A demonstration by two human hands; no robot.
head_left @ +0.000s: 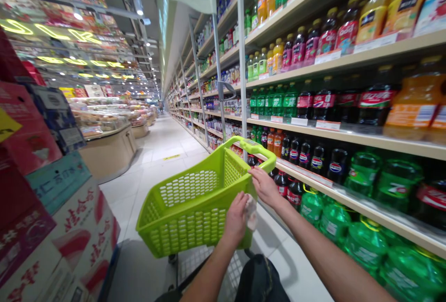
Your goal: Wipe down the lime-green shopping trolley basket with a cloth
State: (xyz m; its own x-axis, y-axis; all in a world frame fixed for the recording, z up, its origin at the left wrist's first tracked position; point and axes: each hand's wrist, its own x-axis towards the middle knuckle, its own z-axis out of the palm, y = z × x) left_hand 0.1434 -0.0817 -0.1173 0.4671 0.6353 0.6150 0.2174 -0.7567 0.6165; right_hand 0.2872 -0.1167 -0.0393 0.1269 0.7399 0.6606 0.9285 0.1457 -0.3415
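Note:
A lime-green plastic shopping cart (195, 220) stands in front of me, its perforated basket bare inside and its loop handle (270, 155) towards the shelves. My left hand (237, 216) is closed at the basket's near side, with a crumpled whitish cloth or tissue (251, 213) in its grip. Higher up and to the right, my right hand (265, 186) has its fingers over the basket's rear corner, just below the handle, and grips it there. The undersides of both hands are partly hidden.
Long shelves (327, 128) of bottled drinks run along the right, close to the cart. Stacked drink cartons (75, 227) stand at the left. Beyond them is a rounded display counter (108, 153) with packaged goods. A pale tiled aisle (165, 139) stretches ahead.

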